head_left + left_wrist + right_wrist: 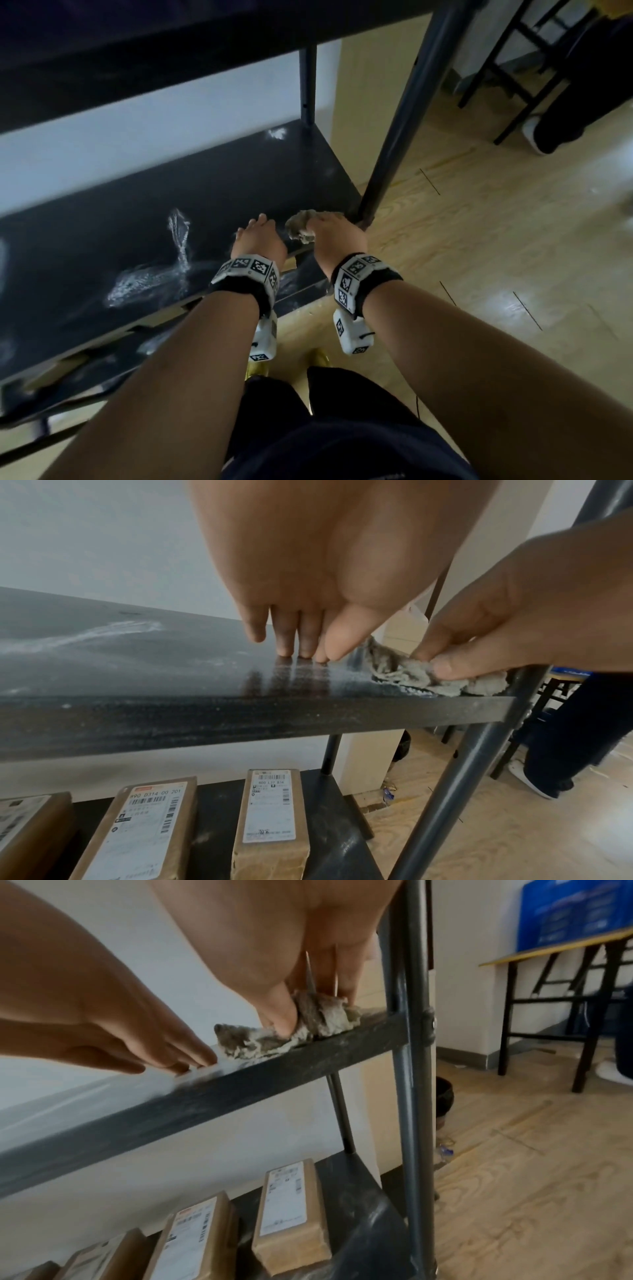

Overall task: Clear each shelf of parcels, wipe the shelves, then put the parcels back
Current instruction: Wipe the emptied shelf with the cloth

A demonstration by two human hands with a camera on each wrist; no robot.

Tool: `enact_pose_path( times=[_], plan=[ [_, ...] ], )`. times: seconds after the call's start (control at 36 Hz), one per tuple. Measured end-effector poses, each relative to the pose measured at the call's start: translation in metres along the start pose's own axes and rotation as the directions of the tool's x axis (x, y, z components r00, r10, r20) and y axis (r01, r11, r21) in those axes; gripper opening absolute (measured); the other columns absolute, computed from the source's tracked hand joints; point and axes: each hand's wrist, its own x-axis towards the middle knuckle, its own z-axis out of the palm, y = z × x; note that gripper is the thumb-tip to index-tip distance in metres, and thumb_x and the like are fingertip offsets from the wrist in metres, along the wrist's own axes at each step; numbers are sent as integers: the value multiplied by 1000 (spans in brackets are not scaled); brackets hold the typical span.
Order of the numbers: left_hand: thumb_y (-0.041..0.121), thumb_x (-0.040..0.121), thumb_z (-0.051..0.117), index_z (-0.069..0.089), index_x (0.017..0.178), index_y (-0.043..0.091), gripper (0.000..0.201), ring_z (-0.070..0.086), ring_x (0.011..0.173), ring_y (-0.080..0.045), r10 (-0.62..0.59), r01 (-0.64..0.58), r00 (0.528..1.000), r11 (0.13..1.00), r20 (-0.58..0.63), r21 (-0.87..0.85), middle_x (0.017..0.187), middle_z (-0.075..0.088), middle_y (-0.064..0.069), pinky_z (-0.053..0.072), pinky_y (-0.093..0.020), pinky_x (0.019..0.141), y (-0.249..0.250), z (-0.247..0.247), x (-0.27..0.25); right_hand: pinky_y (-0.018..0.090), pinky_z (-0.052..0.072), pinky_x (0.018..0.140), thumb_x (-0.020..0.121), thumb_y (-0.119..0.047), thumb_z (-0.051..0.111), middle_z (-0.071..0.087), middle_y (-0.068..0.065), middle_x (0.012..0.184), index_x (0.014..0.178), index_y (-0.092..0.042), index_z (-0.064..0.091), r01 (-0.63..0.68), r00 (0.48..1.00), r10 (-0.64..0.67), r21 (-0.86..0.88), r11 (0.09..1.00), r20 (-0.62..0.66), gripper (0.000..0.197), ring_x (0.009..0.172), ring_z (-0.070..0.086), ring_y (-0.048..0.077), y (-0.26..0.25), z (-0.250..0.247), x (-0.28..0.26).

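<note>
The front right post (387, 164) of the rack is the landmark here. The cloth (421, 672) lies bunched on the dark shelf (144, 240) right at the foot of that post, at the shelf's front right corner, and the right hand (337, 233) sits on top of it, thumb and fingers pinching the wad. The left hand (258, 240) is just beside it, further from the post, fingers straight and together with their tips touching the shelf top, holding nothing.

The shelf runs long away from the post toward the person's left, so nearly all its unwiped length lies that way; pale dusty smears (147, 281) show well along it from the post. The right hand, already on the cloth, is the nearer one for the stroke, and the likely sweep is along the long axis, away from the post; the left hand stands in that path.

The shelf surface is dark, glossy and bare of parcels. The parcels (270, 815), brown boxes with white labels, lie flat in a row on the shelf below, the nearest one close to the post's lower part. Beyond the post are a pale wooden floor (479, 240) and a folding table (548, 950).
</note>
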Motion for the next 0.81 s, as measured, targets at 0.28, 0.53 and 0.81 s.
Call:
enact_pose_path(
  times=[0.28, 0.53, 0.81],
  plan=[
    [7, 94, 38, 30, 145, 10, 52, 30, 136, -32, -16, 15, 998, 999, 55, 30, 154, 23, -9, 28, -43, 112, 1, -5, -3, 48, 42, 102, 101, -21, 39, 42, 14, 144, 139, -11, 45, -134, 939, 199, -234, 963, 281, 40, 132, 40, 33, 4, -34, 53],
    [7, 93, 37, 44, 135, 8, 43, 43, 125, -31, -6, 4, 999, 997, 31, 80, 140, 42, -11, 35, -42, 106, 1, -8, -2, 36, 48, 71, 97, -14, 39, 41, 23, 139, 141, 0, 35, -102, 964, 185, -375, 922, 191, 46, 114, 54, 32, -11, 0, 14],
    [10, 94, 38, 54, 132, 14, 41, 54, 118, -29, -34, 27, 999, 983, 36, 181, 132, 56, -8, 46, -37, 87, -1, -14, 10, 46, 42, 101, 97, -10, 43, 34, 22, 145, 142, 2, 36, -207, 944, 274, -315, 926, 186, 47, 132, 35, 37, 4, -8, 67]
  ],
)
